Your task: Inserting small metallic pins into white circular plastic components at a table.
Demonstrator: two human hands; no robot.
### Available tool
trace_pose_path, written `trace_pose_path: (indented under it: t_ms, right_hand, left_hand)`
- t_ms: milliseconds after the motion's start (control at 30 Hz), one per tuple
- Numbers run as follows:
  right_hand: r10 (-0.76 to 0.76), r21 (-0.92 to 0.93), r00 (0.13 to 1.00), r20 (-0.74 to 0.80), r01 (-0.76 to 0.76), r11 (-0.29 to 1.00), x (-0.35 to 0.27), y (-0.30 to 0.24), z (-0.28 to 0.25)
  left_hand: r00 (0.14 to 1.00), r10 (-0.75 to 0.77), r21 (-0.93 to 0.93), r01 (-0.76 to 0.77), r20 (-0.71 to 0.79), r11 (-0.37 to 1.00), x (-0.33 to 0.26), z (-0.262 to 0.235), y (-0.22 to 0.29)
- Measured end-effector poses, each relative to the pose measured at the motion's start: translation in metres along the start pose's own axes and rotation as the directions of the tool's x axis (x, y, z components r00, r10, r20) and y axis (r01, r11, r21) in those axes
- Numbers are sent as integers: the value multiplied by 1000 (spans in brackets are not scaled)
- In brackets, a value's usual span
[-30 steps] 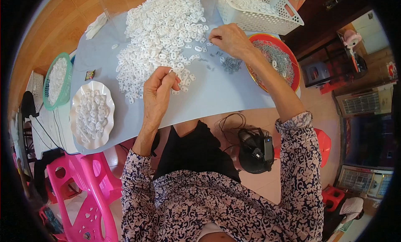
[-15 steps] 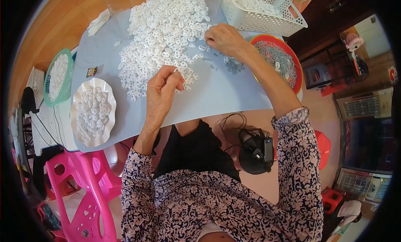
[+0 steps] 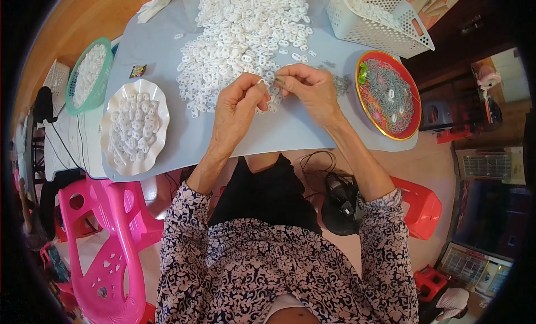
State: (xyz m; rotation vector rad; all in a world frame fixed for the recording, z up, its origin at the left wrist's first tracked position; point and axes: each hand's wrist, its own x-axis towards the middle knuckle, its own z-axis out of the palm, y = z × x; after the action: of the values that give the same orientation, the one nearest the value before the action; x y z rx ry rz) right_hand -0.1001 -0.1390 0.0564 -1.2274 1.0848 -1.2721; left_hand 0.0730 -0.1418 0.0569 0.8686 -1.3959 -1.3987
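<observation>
My left hand is closed in a pinch on a small white plastic piece that shows at its fingertips. Close beside it, my right hand has its thumb and fingers pressed together; anything between them is too small to make out. Both hands are above the near side of a large pile of white oval plastic pieces with holes. Small grey metal-looking parts lie in a little heap right of my right hand. A red round tray with a gold rim holds many more grey parts and a few white pieces.
On the table, a white scalloped dish of white pieces sits at left, near a small wrapper. A white perforated basket stands at the far right. Beyond the left edge are a green basket and pink chair.
My right hand has come left and nearer, from the pile's right edge to beside my left hand. My left hand still holds the white piece. The whole view has shifted slightly.
</observation>
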Motion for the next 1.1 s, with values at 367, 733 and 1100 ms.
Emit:
trace_pose_path:
  t_ms: [367, 733, 1100]
  right_hand:
    - [-70, 212, 998, 7, 67, 975, -4, 14, 13]
    - [-95, 226, 995, 22, 88, 970, -6, 19, 11]
    - [-208, 102, 978, -31, 210, 972, -5, 12, 18]
  left_hand:
    - [999, -39, 47, 38, 13, 998, -2, 1, -3]
    - [1000, -16, 120, 13, 19, 993, -3, 3, -6]
    - [987, 160, 309, -143, -30, 940, -3, 7, -3]
